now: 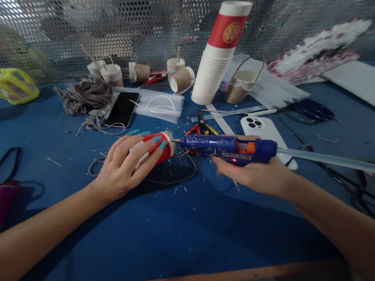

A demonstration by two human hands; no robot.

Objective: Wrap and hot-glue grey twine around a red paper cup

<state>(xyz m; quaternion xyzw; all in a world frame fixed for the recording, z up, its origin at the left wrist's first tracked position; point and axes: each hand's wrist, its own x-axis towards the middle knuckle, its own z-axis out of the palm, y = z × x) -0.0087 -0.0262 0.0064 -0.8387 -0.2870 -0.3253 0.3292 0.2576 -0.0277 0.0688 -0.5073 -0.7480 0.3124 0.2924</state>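
My left hand (pixel 123 163) is closed around a red and white paper cup (pixel 165 148) that lies on its side, its end facing right. A blue glue gun (pixel 213 144) is gripped in my right hand (pixel 254 173), and its nozzle is at the cup's right end; whether the tip touches cannot be made out. A small red light glows on the gun's side, and a long clear glue stick (pixel 337 158) runs out of its back. Thin grey cord (pixel 191 173) loops on the table beside and below the cup.
Behind stand a tall leaning stack of paper cups (pixel 209 75), small twine-wrapped cups (pixel 183 79) and a grey cord bundle (pixel 85 97). A black phone (pixel 123 109), clear glue sticks (pixel 160 105), pliers (pixel 201 119) and a white phone (pixel 267 134) lie nearby. A perforated metal screen (pixel 148 24) rises at the back.
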